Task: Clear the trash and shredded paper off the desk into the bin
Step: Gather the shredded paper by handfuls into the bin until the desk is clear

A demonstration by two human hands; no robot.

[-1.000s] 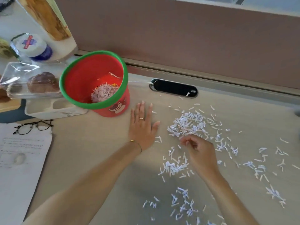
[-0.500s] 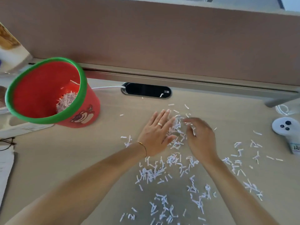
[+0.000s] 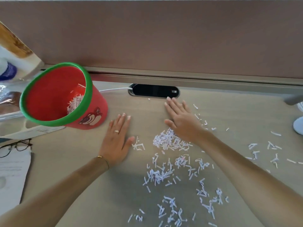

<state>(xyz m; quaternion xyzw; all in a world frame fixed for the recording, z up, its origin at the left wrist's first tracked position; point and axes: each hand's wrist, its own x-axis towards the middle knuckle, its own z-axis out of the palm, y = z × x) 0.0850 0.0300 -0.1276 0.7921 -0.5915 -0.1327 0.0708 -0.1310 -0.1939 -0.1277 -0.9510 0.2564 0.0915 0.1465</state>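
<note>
White shredded paper (image 3: 168, 140) lies in a small heap on the beige desk (image 3: 82, 161), with more strips scattered toward the near edge and to the right. A red bin (image 3: 49, 94) with a green rim stands at the left and holds some shreds at its bottom. My left hand (image 3: 117, 138) lies flat and open on the desk, just left of the heap. My right hand (image 3: 182, 119) is flat and open behind the heap, fingertips near the black cable port (image 3: 154, 90). Neither hand holds anything.
Glasses (image 3: 14, 146) rest on a sheet of paper (image 3: 11, 174) at the left edge. Behind the bin sit a white tray (image 3: 32, 130) and clear food packaging (image 3: 8, 102). A white device (image 3: 298, 125) is at the right edge. A brown partition closes off the back.
Both hands have spread apart from the gathered shreds: the left slid left and lies flat, the right moved back toward the cable port. A compact heap lies between them.
</note>
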